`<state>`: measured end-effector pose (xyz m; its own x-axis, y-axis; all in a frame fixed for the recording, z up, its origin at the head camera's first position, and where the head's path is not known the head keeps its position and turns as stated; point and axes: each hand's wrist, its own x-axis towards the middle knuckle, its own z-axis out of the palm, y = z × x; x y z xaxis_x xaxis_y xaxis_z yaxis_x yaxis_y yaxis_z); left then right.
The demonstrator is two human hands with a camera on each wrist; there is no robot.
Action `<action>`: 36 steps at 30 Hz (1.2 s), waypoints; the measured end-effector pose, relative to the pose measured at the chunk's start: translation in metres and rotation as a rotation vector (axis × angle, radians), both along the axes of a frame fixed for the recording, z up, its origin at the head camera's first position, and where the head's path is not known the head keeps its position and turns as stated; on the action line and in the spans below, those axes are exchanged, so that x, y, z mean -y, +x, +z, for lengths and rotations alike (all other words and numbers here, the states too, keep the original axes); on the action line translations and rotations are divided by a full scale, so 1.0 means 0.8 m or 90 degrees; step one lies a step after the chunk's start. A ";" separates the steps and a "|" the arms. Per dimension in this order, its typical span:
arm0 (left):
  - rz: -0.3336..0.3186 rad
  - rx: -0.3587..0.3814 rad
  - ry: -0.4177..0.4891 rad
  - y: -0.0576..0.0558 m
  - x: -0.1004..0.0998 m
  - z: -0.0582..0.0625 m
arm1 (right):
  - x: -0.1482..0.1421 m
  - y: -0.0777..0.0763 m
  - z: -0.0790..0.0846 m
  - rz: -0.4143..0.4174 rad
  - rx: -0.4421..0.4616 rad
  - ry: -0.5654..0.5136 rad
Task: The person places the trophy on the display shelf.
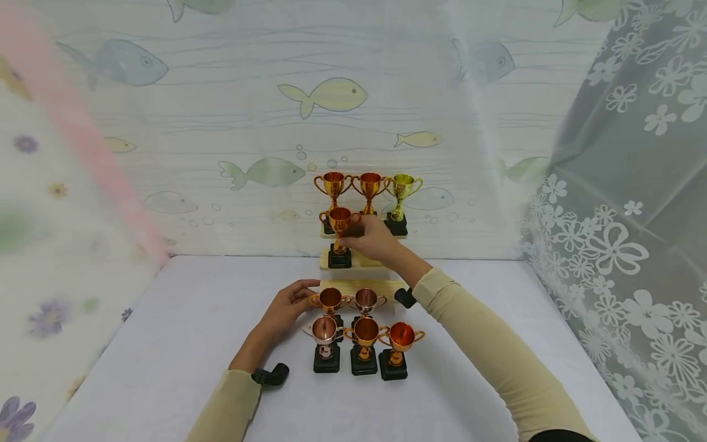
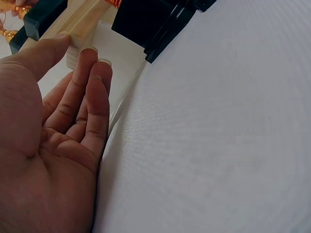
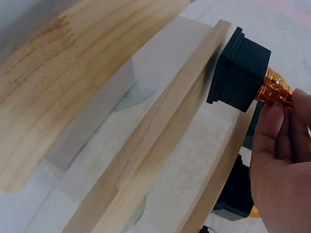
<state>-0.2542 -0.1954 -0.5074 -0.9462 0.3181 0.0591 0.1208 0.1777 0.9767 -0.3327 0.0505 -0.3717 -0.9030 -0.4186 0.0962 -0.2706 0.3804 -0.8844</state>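
My right hand (image 1: 375, 239) pinches the stem of an orange-gold trophy cup (image 1: 339, 220). Its black square base (image 3: 241, 70) stands at the left end of the middle step (image 1: 367, 261) of a wooden stepped stand, seemingly touching the wood. At the left end of the lowest step (image 1: 359, 287), my left hand (image 1: 284, 308) holds nothing; its thumb (image 2: 53, 51) touches the wood and its fingers are loosely extended. Along the top step are two orange-gold trophies (image 1: 334, 183) and a yellow-gold trophy (image 1: 403, 184).
Several trophies stand before the stand on the white-covered table (image 1: 210, 319): a pinkish trophy (image 1: 324, 331), an orange-gold trophy (image 1: 366, 331) and a red-orange trophy (image 1: 402, 336) in front, two more close behind. A fish-patterned curtain (image 1: 221, 123) hangs at the back.
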 end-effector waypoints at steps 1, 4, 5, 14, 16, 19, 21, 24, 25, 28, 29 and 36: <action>0.001 0.000 -0.001 -0.002 0.001 -0.004 | 0.001 0.000 -0.001 -0.002 0.002 -0.001; 0.009 -0.001 -0.001 -0.009 0.002 -0.018 | 0.005 0.000 -0.001 -0.011 0.001 -0.001; 0.013 -0.001 -0.002 -0.011 0.003 -0.022 | 0.006 0.000 -0.001 -0.014 -0.001 -0.001; 0.021 -0.007 0.001 -0.015 0.002 -0.031 | 0.012 0.003 -0.002 -0.043 -0.035 0.021; 0.019 -0.010 -0.003 -0.015 0.001 -0.030 | 0.012 0.004 -0.002 -0.050 -0.035 0.020; 0.021 -0.010 -0.008 -0.015 0.001 -0.030 | 0.014 0.004 -0.004 -0.054 -0.040 0.018; 0.021 -0.013 -0.011 -0.015 0.001 -0.030 | 0.014 0.004 -0.005 -0.055 -0.047 0.021; 0.024 -0.013 -0.010 -0.015 0.002 -0.031 | 0.014 0.004 -0.006 -0.057 -0.059 0.027; 0.023 -0.014 -0.011 -0.015 0.002 -0.032 | 0.014 0.004 -0.007 -0.056 -0.064 0.031; 0.021 -0.014 -0.010 -0.015 0.003 -0.033 | 0.012 0.004 -0.008 -0.040 -0.079 0.041; 0.020 -0.014 -0.009 -0.015 0.004 -0.033 | 0.011 0.004 -0.008 -0.033 -0.084 0.045; 0.013 -0.013 -0.011 -0.013 0.004 -0.026 | -0.005 0.007 -0.007 -0.001 -0.098 0.030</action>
<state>-0.2644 -0.1982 -0.5284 -0.9514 0.2992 0.0733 0.1367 0.1970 0.9708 -0.3271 0.0544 -0.3774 -0.8797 -0.4246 0.2141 -0.4011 0.4205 -0.8138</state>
